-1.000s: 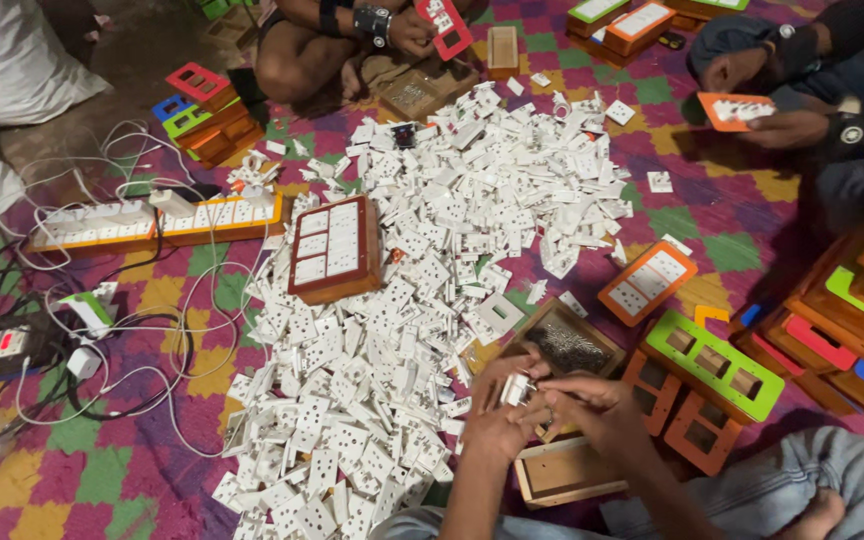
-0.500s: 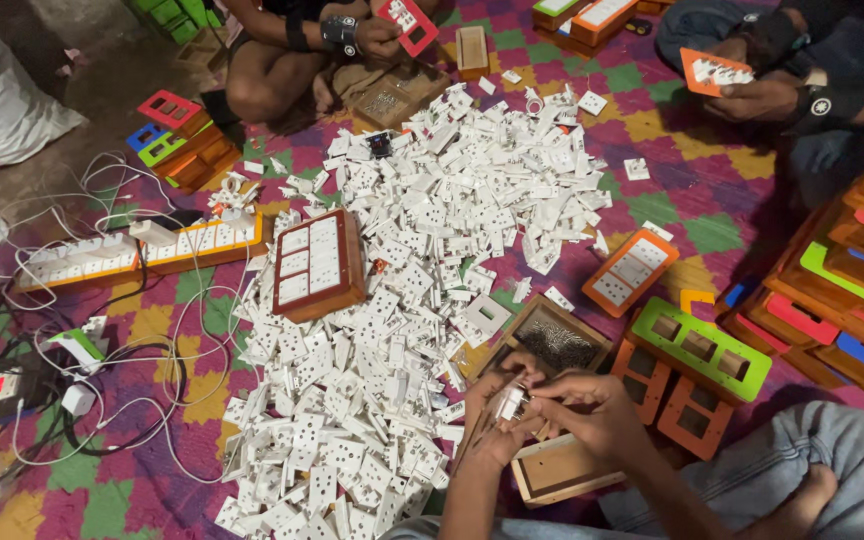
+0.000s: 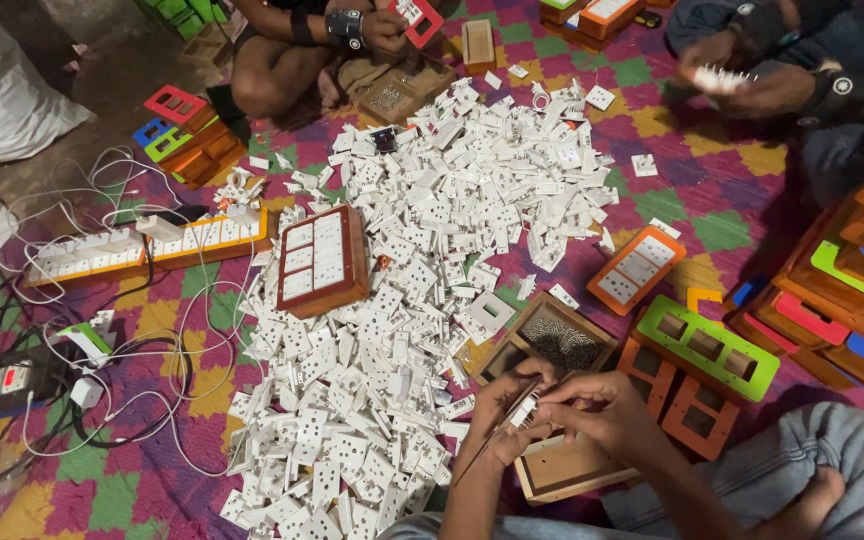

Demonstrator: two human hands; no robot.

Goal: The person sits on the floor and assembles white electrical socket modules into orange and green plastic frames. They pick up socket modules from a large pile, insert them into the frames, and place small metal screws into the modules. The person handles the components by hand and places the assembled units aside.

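Note:
My left hand (image 3: 500,412) and my right hand (image 3: 602,408) meet low in the view, above a small wooden box (image 3: 564,470). Together they pinch a small white socket piece (image 3: 525,411), and a thin dark tool slants down from my left hand. A big heap of white socket and switch parts (image 3: 422,260) spreads across the patterned mat to the left of my hands. An open wooden box of tiny screws (image 3: 550,338) sits just beyond my fingers.
A brown switchboard (image 3: 320,260) lies on the heap. Green and orange frame plates (image 3: 704,345) and stacked coloured boxes (image 3: 847,290) lie right. Power strips with white cables (image 3: 142,245) lie left. Two other people (image 3: 352,30) (image 3: 782,75) sit at the far side, handling parts.
The camera has tilted slightly, shifting the scene down. My hands stay together on the small white piece, with only slight finger movement. The person at far right has shifted their hands.

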